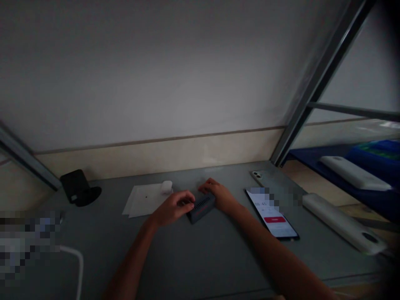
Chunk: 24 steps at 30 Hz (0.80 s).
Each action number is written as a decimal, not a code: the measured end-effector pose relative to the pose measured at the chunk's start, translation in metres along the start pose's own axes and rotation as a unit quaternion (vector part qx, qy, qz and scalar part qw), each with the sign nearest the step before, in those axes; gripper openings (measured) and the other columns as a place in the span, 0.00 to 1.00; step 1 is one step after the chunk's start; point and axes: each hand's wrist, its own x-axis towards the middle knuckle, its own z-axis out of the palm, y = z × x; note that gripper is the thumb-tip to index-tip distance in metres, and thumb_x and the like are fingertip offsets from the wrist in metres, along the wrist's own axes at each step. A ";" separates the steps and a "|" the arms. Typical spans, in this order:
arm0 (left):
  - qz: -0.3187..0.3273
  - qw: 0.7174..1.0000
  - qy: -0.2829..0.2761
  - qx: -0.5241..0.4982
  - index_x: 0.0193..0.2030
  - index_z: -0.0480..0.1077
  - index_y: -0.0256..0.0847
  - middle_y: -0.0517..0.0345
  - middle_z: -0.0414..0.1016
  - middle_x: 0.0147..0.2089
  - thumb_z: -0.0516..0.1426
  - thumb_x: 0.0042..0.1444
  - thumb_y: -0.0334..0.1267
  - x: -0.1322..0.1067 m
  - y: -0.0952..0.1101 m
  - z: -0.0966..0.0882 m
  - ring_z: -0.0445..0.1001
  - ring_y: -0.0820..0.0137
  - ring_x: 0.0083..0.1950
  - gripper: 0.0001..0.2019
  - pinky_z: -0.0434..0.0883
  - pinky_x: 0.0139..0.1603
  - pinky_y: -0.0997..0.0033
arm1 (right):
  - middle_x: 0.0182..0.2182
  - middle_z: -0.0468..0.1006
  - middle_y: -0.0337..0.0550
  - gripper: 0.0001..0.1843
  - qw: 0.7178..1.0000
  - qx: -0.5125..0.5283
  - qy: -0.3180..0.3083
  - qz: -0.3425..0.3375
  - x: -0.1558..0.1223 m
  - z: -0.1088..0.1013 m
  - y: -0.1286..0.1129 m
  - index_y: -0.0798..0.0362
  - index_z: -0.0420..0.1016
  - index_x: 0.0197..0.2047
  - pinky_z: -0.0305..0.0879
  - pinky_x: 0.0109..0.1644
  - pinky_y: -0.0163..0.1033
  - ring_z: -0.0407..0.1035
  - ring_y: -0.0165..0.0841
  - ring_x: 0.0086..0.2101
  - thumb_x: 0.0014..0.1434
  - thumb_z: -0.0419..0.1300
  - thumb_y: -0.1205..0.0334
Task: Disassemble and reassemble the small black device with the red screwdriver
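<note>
A pale wall (171, 96) rose beyond the left hand (175, 207) and right hand (217, 195), and a grey desk (193, 258) spread beneath them. A long white bar (342, 223) lay well right of the right hand, white sheets (145, 200) just beside the left hand. A device with a lit screen (270, 210) lay right of the right hand, and a black stand (76, 185) stood well left of the left hand. The left hand curved its thumb and fingers at the left end of a dark slotted box (202, 211); the right hand bent its fingers by the right end. Whether either pinched anything I could not tell. The box sat on the desk between them. Beyond the right hand, rightward, lay a phone, (257, 176) partly shown
</note>
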 end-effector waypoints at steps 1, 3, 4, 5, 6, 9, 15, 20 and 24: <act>-0.001 1.000 0.001 -0.004 0.42 0.73 0.41 0.56 0.76 0.40 0.58 0.60 0.43 0.000 0.000 0.002 0.74 0.68 0.42 0.08 0.72 0.45 0.69 | 0.43 0.74 0.45 0.15 1.000 0.000 -0.001 -0.001 0.000 0.000 0.001 0.52 0.80 0.45 0.67 0.47 0.37 0.73 0.33 0.38 0.59 0.56 0.73; -0.005 1.000 -0.002 -0.009 0.42 0.72 0.41 0.56 0.75 0.40 0.59 0.60 0.43 0.001 -0.001 0.003 0.74 0.68 0.41 0.09 0.71 0.43 0.70 | 0.42 0.74 0.45 0.14 1.000 0.000 0.000 0.001 0.000 -0.001 0.001 0.53 0.79 0.42 0.67 0.47 0.37 0.72 0.34 0.39 0.57 0.56 0.75; -0.009 1.000 -0.004 -0.011 0.43 0.72 0.41 0.56 0.75 0.40 0.59 0.60 0.43 0.001 -0.001 0.003 0.74 0.68 0.41 0.09 0.71 0.43 0.70 | 0.42 0.74 0.45 0.13 1.000 -0.001 0.002 0.004 0.000 -0.001 0.002 0.53 0.79 0.40 0.67 0.47 0.37 0.72 0.34 0.39 0.57 0.56 0.75; -0.012 1.000 -0.007 -0.011 0.43 0.72 0.41 0.56 0.75 0.40 0.58 0.60 0.44 0.002 -0.001 0.003 0.74 0.68 0.41 0.10 0.71 0.43 0.70 | 0.41 0.74 0.45 0.12 1.000 -0.002 0.005 0.008 0.000 -0.001 0.002 0.54 0.79 0.39 0.67 0.47 0.37 0.72 0.34 0.39 0.57 0.56 0.74; -0.016 1.000 -0.010 -0.011 0.43 0.72 0.41 0.56 0.75 0.40 0.58 0.60 0.45 0.002 -0.001 0.003 0.74 0.68 0.41 0.10 0.71 0.43 0.70 | 0.41 0.74 0.45 0.12 1.000 -0.002 0.008 0.014 0.000 -0.001 0.002 0.54 0.79 0.39 0.67 0.47 0.37 0.72 0.34 0.39 0.58 0.56 0.74; -0.020 1.000 -0.014 -0.018 0.43 0.73 0.41 0.56 0.76 0.40 0.59 0.61 0.45 0.002 -0.002 0.000 0.74 0.68 0.42 0.11 0.70 0.44 0.70 | 0.42 0.75 0.47 0.10 0.999 -0.003 0.023 0.027 0.001 0.001 0.003 0.54 0.80 0.41 0.68 0.48 0.38 0.73 0.35 0.40 0.61 0.57 0.69; -0.017 0.996 -0.064 -0.067 0.46 0.73 0.41 0.56 0.76 0.41 0.61 0.59 0.50 0.000 -0.004 -0.004 0.74 0.66 0.42 0.15 0.70 0.45 0.68 | 0.41 0.77 0.50 0.09 0.998 -0.012 0.047 0.046 0.003 0.003 0.010 0.56 0.81 0.42 0.68 0.49 0.41 0.74 0.37 0.39 0.64 0.60 0.63; -0.026 0.994 -0.074 -0.079 0.46 0.73 0.40 0.55 0.75 0.41 0.62 0.59 0.52 0.000 -0.007 -0.003 0.73 0.66 0.44 0.17 0.69 0.45 0.70 | 0.40 0.77 0.48 0.08 0.997 -0.011 0.052 0.047 0.005 0.003 0.014 0.55 0.82 0.42 0.68 0.48 0.39 0.74 0.36 0.39 0.64 0.60 0.64; -0.039 0.996 -0.049 -0.061 0.44 0.73 0.39 0.57 0.74 0.38 0.57 0.63 0.53 0.006 -0.015 0.002 0.71 0.69 0.40 0.18 0.67 0.41 0.72 | 0.42 0.76 0.48 0.12 0.998 -0.020 0.035 0.042 0.008 0.004 0.012 0.52 0.82 0.48 0.68 0.48 0.39 0.74 0.34 0.37 0.65 0.61 0.60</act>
